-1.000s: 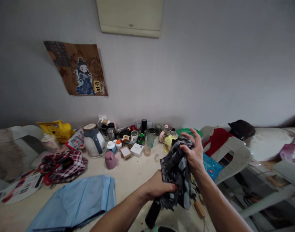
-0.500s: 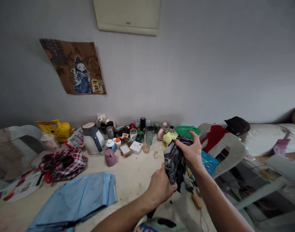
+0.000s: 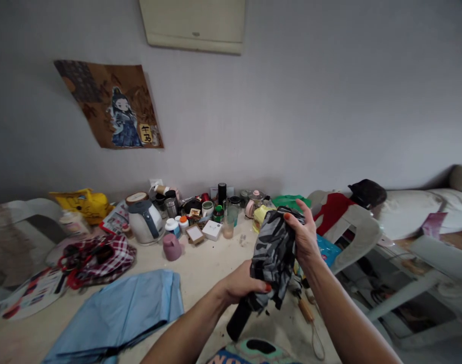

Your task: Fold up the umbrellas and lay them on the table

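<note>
Both my hands grip a folding umbrella (image 3: pixel 273 247) with grey and black camouflage cloth, tilted above the table. My left hand (image 3: pixel 246 283) wraps around its lower part, just above the black handle (image 3: pixel 238 319) that sticks out toward me. Near the top end, my right hand (image 3: pixel 305 232) pinches the cloth with the thumb in front. On the left of the table lies a light blue folded cloth piece (image 3: pixel 128 308) that looks like another umbrella. A wooden handle with a cord loop (image 3: pixel 306 309) lies below my right forearm, partly hidden.
A white kettle (image 3: pixel 143 222), a pink mug (image 3: pixel 172 247), a small white box (image 3: pixel 213 230) and several bottles and cups crowd the table's back. A checked bag (image 3: pixel 113 255) lies left. A white chair (image 3: pixel 356 242) stands at right, with a red cloth (image 3: pixel 333 212) over it.
The umbrella has turned in my hands, so its black handle now shows. My left hand has shifted its grip, thumb now across the cloth. The camera view has moved slightly.
</note>
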`<state>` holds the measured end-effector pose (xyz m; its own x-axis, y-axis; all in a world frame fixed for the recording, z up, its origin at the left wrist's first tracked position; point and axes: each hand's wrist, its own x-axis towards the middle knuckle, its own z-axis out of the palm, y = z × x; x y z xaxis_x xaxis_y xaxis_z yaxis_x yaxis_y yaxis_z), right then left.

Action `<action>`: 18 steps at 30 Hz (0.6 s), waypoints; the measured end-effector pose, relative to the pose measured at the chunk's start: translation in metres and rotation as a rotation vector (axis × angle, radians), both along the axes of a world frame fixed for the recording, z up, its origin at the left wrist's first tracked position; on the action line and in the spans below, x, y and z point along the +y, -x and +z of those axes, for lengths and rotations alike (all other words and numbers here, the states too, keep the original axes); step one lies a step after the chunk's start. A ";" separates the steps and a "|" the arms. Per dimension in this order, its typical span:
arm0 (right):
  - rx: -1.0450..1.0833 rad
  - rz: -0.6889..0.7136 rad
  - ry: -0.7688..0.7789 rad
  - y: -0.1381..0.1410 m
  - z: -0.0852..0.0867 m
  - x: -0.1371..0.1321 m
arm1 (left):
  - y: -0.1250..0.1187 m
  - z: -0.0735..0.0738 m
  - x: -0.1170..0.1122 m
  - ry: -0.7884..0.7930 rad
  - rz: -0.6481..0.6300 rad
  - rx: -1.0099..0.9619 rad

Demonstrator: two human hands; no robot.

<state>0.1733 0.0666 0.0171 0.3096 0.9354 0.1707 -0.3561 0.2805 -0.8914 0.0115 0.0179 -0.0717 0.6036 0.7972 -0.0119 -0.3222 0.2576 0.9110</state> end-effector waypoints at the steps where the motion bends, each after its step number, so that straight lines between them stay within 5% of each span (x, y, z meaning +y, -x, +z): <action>1: 0.043 0.022 0.009 0.002 -0.005 0.001 | -0.001 -0.001 -0.001 0.013 0.037 -0.006; 5: 0.092 0.126 0.048 0.013 -0.024 -0.001 | -0.007 -0.003 -0.002 0.044 0.070 0.066; 8: 0.100 0.172 0.130 0.018 -0.029 -0.001 | -0.009 -0.002 -0.005 -0.071 0.115 0.118; 15: 0.155 0.014 0.060 0.001 -0.023 0.014 | 0.012 0.020 -0.018 -0.629 0.718 0.494; 18: 0.134 0.007 0.039 0.001 -0.028 0.015 | 0.016 0.028 -0.017 -0.844 0.868 0.641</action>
<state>0.1725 0.0819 -0.0109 0.3204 0.9428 0.0922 -0.4742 0.2439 -0.8460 -0.0043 0.0008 -0.0432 -0.0162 0.8174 0.5758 0.4393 -0.5115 0.7385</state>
